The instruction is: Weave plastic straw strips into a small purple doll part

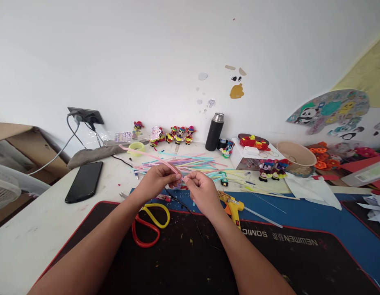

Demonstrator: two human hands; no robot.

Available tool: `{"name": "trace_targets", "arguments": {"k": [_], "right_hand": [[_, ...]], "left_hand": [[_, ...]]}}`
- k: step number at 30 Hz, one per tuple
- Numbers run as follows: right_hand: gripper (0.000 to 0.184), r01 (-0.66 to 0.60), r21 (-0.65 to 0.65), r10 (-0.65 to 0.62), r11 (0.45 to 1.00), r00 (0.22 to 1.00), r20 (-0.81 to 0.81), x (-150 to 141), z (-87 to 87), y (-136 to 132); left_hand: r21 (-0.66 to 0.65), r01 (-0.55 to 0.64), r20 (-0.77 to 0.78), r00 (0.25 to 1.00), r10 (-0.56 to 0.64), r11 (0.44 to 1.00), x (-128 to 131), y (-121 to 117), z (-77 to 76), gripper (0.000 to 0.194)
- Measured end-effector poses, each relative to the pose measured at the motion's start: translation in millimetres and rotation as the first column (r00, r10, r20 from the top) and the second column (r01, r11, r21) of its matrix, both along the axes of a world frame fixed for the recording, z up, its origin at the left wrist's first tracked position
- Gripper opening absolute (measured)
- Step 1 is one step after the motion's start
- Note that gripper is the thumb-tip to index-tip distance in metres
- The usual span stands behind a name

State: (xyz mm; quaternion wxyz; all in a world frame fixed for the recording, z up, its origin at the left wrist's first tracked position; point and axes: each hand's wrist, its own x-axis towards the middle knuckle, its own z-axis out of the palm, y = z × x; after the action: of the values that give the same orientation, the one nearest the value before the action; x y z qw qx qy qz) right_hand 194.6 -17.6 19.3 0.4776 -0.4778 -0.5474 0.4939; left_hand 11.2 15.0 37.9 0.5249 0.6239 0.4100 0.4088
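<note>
My left hand [160,179] pinches a pink pipe cleaner [153,156], whose long free end reaches up and to the left. Fingertips of my right hand [202,189] close on the same pipe cleaner's near end, close beside the left fingers. The exact shape of that end is hidden between the fingers. Behind both hands lies a loose pile of pastel pipe cleaners [192,162]. Scissors [146,243] with one red and one yellow handle loop rest on the black mat, below my left wrist. A yellow glue gun [235,207] lies right of my right hand.
A dark phone [84,182] lies at the left. Small colourful figures [181,135] and a black thermos [215,133] line the wall. At the right are a white box [239,155], a beige bowl [296,152] and white tissue [314,189]. A black cable [192,217] crosses the mat.
</note>
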Motion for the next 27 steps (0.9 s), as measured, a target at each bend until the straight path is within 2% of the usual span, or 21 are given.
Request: {"name": "trace_targets", "arguments": {"k": [6,8,14,19,27], "right_hand": [[0.016,-0.082,0.096,0.052,0.992,0.959,0.279,-1,-2.1,-4],[0.014,-0.070,0.102,0.037,0.992,0.954,0.297,-3,-2.8,-5],[0.025,-0.024,0.012,0.023,1.000,0.997,0.079,-3,-2.1,-2],[0.034,-0.024,-0.042,0.020,0.999,0.996,-0.090,-2,1.7,-1],[0.030,0.021,-0.055,-0.030,0.998,0.986,-0.165,-3,2.1,-1]], "left_hand": [[0.049,0.073,-0.183,0.981,-0.063,0.996,-8,3,-0.9,0.028],[0.036,0.083,-0.187,0.980,-0.074,0.996,-8,2,0.2,0.028],[-0.045,0.039,0.017,0.999,-0.039,0.998,-2,-1,5.1,0.033],[-0.084,0.002,0.137,0.990,0.009,0.996,3,-4,3.5,0.030],[-0.091,0.009,0.084,0.996,-0.001,0.996,6,-4,1.8,0.030]]}}
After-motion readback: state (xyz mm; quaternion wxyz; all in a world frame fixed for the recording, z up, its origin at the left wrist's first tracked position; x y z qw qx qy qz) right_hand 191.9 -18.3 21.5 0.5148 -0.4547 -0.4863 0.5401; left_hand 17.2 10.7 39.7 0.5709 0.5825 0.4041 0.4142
